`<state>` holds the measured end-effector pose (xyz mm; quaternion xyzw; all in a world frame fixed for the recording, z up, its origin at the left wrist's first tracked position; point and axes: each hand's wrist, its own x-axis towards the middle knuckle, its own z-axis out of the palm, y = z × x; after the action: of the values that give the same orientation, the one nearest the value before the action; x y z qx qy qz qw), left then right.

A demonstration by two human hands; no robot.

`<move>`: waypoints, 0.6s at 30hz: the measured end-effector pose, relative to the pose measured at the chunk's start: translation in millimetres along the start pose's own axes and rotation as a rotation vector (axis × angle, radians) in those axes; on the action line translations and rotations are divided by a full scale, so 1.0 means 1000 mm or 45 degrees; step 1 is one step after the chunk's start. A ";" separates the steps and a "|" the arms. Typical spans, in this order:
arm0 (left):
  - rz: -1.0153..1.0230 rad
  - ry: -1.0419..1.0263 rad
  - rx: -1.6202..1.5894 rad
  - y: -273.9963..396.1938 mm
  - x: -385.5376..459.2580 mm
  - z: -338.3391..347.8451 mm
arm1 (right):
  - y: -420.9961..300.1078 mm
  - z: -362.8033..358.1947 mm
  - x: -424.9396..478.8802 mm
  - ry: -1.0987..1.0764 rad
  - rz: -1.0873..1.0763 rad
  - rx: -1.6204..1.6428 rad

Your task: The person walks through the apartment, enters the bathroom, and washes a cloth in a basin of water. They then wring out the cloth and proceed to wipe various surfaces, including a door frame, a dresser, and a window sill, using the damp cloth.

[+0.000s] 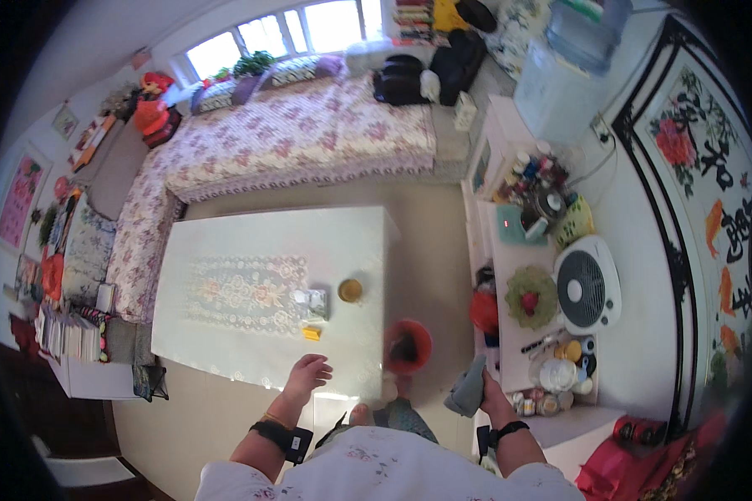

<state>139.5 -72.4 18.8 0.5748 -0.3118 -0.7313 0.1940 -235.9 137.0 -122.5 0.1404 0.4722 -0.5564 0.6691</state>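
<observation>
My left hand (307, 377) hangs over the near edge of the table (344, 238), with nothing in it and its fingers loosely apart. A small yellow block-like item (311, 334) lies just beyond its fingertips. Behind that stand a clear-and-white container (314, 305) and a round cup or jar with amber contents (350, 290). Off to the right, my right hand (492, 396) grips a folded grey cloth (466, 389), which hides part of the fingers. The cloth is in the air between the table and the sideboard (504, 247).
An orange-red bin (425, 344) with dark contents stands against the table's right side. The sideboard carries a white fan (586, 285), a green scalloped dish (526, 307), a kettle (546, 203) and several jars (548, 404). A floral-covered sofa (301, 134) runs behind the table.
</observation>
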 end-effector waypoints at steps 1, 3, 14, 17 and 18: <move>0.037 -0.053 0.039 0.004 -0.004 0.003 | -0.009 0.029 -0.008 -0.079 -0.020 -0.039; 0.100 -0.155 0.134 0.013 -0.008 0.014 | -0.032 0.106 -0.035 -0.229 -0.053 -0.104; 0.385 -0.558 -0.060 0.040 -0.082 0.031 | 0.027 0.282 -0.135 -0.902 -0.344 -0.798; 0.368 -0.420 -0.164 0.015 -0.094 -0.023 | 0.061 0.310 -0.147 -1.094 -0.486 -1.089; 0.356 -0.388 -0.221 0.013 -0.109 -0.033 | 0.073 0.319 -0.148 -1.157 -0.503 -1.149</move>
<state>199.4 -19.1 101.2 0.3902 -0.3501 -0.7997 0.2927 -11.1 24.8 133.5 -0.4905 0.3466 -0.4201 0.6803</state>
